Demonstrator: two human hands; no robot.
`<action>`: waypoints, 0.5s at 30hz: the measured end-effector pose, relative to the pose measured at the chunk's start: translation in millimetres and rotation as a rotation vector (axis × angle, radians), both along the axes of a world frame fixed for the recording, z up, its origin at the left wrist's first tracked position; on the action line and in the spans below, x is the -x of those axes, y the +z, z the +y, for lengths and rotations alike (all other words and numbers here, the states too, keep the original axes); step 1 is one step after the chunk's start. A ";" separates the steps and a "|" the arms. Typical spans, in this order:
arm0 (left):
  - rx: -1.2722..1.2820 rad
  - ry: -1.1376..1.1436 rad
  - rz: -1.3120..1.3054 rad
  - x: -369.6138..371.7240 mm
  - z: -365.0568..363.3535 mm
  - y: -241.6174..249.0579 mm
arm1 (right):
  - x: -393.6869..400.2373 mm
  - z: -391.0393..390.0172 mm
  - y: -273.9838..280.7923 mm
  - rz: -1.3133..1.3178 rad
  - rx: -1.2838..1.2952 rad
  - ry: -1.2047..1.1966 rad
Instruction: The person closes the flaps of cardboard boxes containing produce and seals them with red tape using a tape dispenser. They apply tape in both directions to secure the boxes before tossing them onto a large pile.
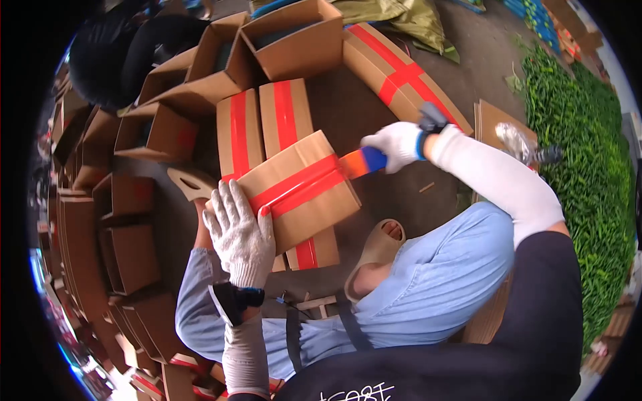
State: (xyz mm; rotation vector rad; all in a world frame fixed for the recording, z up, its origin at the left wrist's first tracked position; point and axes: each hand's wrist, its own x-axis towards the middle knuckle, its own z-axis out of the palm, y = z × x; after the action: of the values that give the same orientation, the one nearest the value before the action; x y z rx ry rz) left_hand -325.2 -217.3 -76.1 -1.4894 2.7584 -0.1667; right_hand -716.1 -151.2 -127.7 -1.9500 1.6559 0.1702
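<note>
Box in hand: a cardboard box crossed by red tape, tilted, resting on the person's lap area above the knees; it serves as the landmark for all that follows.
Green heap: a wide bank of green plants, well to the right of the box, along the edge of the floor.
Open cartons: a curved row of empty open cartons left of the box, running from top to bottom of the view.
Taped boxes: finished boxes with red strips just behind the box, partly hidden by it; another taped box lies behind and to the right.
Legs: blue trousers below the box, with a beige sandal just under its lower right corner.
Left hand: the left hand, in a white knit glove, lies flat with fingers spread on the box's lower left edge, pressing it rather than gripping.
Right hand: the right hand, gloved, clenched around a blue and orange tape dispenser at the box's right end, where the red tape meets it.
Wrist devices: a dark unit strapped on the left wrist, below the box.
</note>
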 end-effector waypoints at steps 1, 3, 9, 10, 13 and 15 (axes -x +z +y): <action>0.021 -0.042 -0.008 -0.7 -1.1 -4.9 | -23.4 -12.7 -2.6 0.064 -0.015 0.038; 0.026 -0.099 -0.005 7.8 -6.5 -11.4 | -42.5 -29.0 10.5 0.163 -0.027 0.109; -0.011 -0.357 0.160 116.4 4.7 -4.6 | -79.2 -79.3 24.4 0.586 -0.303 0.428; -0.028 -0.397 0.189 120.8 -1.9 -5.7 | -80.2 -85.0 11.4 0.633 -0.275 0.455; -0.045 -0.428 0.260 83.2 -33.8 -1.3 | -75.0 -46.2 16.0 0.398 -0.307 0.122; -0.122 -0.240 0.289 27.1 -52.6 14.4 | -61.5 5.7 25.6 0.120 -0.338 -0.148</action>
State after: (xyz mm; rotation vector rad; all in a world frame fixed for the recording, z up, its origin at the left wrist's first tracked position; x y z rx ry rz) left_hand -352.2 -269.9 -61.7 -1.2387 3.1007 0.2329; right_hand -654.6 -145.5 -102.0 -1.5861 1.7127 0.4849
